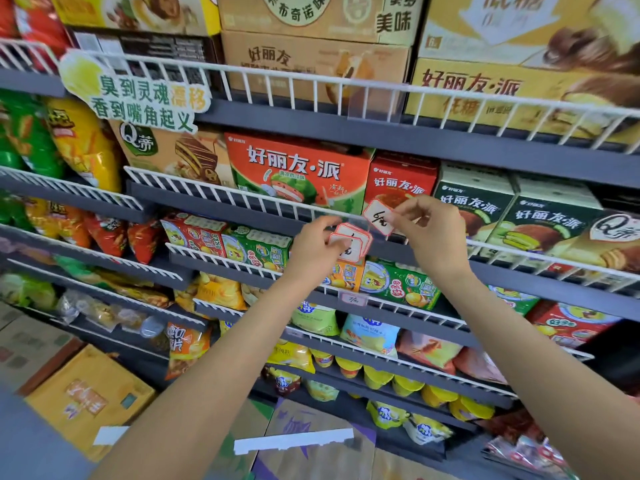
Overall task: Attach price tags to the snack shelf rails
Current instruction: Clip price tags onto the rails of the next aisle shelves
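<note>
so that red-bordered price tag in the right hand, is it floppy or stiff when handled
The small white red-bordered paper price tag is probably light and fairly stiff: the right hand pinches one edge and it stays flat, tilted, without drooping. It likely creases easily, being thin card. The stack of similar tags in the left hand fans out, so they may slide apart.

Materials at the grip
Matt paper tag (378, 216) pinched; white coated wire rail (263, 197) behind it; glossy cardboard boxes (298, 168) above, shiny plastic bags (377, 334) below.
</note>
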